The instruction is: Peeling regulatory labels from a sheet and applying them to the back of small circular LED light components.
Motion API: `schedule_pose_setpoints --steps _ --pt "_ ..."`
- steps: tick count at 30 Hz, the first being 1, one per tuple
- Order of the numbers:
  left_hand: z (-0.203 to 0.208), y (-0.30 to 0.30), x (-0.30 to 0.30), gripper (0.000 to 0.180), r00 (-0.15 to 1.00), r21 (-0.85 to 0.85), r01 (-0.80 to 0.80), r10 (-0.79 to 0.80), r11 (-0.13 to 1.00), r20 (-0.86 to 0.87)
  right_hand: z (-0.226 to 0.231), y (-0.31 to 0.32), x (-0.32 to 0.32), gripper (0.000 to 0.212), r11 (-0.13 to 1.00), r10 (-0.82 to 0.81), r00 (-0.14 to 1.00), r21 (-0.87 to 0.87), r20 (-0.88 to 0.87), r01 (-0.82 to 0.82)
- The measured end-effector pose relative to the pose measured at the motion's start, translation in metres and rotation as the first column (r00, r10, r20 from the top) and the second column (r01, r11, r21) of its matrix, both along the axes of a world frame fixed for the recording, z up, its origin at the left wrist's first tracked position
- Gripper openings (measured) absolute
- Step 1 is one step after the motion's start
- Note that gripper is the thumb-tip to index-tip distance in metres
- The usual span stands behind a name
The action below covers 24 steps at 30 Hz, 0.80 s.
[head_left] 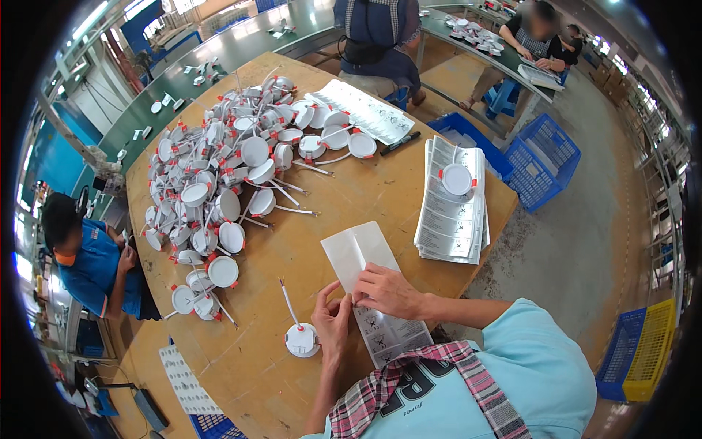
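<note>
1. Workshop floor with green benches around a big brown table, all bent by the fisheye I'm watching through.
2. Printed sheet is right at the table's near side, in front of the person's chest. Its far part shows plain white, the near part is silvery with rows of print.
3. Left hand: thumb and forefinger nearly closed together at the sheet's left edge. From my end I can't tell how firmly they've got it.
4. Right hand: fingers curled in over the middle of the sheet, tips close to the left hand's. Exact grip is hidden from me.
5. Single round light, cable sticking up, sits just beside the left hand, apart from it.
6. Big heap of white lights with red clips over on the left; stack of sheets on the right with another light on top. Black marker lies between them, farther back.
7. Co-worker in blue off to the left, blue crate past the table's right edge.
</note>
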State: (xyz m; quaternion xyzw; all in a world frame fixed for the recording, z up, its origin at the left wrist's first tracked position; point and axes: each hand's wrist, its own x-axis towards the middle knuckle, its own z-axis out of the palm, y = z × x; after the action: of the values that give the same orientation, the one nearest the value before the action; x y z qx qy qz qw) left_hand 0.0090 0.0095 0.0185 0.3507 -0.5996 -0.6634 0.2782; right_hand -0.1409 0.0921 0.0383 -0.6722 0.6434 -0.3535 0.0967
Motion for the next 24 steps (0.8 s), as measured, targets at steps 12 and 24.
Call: schedule_pose_setpoints --steps 12,24 --pt "-0.010 0.000 0.001 0.035 0.999 -0.022 -0.025 0.024 0.999 -0.036 -0.001 -0.002 0.000 0.014 1.000 -0.022 0.999 -0.010 -0.033 0.021" --pt "-0.005 -0.004 0.002 0.035 1.000 -0.018 0.000 -0.001 1.000 -0.007 0.004 -0.007 -0.007 0.017 0.993 0.069 0.998 0.094 -0.009 -0.068"
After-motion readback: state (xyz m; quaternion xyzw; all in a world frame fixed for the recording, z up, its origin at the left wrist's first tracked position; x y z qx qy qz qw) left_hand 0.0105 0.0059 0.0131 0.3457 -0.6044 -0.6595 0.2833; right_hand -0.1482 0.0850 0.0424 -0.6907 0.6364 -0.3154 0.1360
